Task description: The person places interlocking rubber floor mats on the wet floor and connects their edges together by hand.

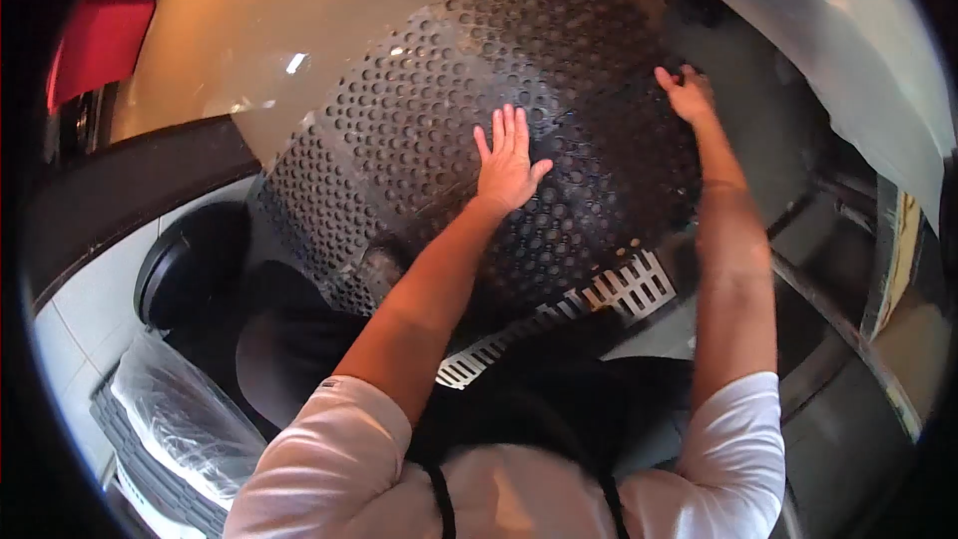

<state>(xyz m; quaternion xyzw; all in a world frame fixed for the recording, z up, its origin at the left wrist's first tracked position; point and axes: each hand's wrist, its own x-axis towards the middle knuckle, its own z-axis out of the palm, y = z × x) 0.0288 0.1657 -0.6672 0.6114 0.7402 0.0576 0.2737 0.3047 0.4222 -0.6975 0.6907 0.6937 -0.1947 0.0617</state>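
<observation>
A dark rubber floor mat (409, 130) full of round holes spreads out in front of me, its surface wet and shiny in places. My left hand (509, 165) lies over the middle of the mat, palm down with the fingers stretched out. Out at the mat's right edge is my right hand (691, 98), its fingers apart and slightly bent; nothing shows in it. Whether its fingertips touch the edge is hard to see. Below the mat, close to my knees, runs a pale slotted drain grate (639, 289), partly covered.
A black round lid-like object (170, 265) stands at the left by the white tiled wall (100, 309). Clear plastic wrap (180, 409) covers a grey crate lower left. White sheeting (858, 30) hangs upper right, above metal bars (848, 329). Wet floor (299, 10) lies beyond the mat.
</observation>
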